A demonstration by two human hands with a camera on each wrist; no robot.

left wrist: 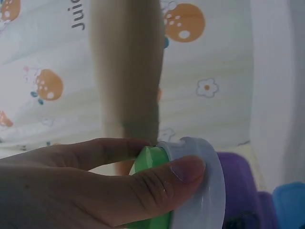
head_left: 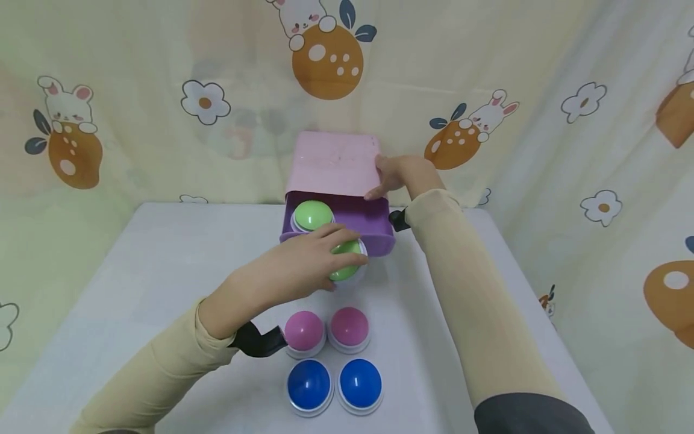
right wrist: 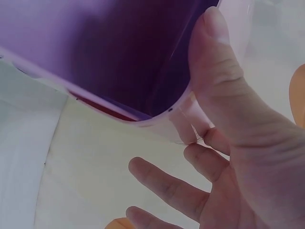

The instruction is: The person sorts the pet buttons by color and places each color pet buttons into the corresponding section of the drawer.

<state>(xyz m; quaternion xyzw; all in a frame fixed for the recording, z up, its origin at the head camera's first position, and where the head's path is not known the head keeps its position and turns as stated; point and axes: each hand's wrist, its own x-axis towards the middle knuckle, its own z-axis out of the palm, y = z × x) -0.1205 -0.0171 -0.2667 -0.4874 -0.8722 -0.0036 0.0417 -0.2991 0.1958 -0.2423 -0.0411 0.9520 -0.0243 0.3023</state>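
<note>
Button of plastic (head_left: 347, 247), glossy green dome (left wrist: 151, 157) on round white base (left wrist: 209, 205): gripping it with the left hand (head_left: 295, 262) at the near side of the purple plastic box (head_left: 379, 242), pinching the right edge of the pink plastic cover (head_left: 336, 163) with the right hand (head_left: 409, 172). Probably handling as light, stiff and slippery, calling for holding round the base.

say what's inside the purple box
The purple box holds a green-topped round piece at left. The left hand covers part of its front; the pink cover hides its back.
</note>
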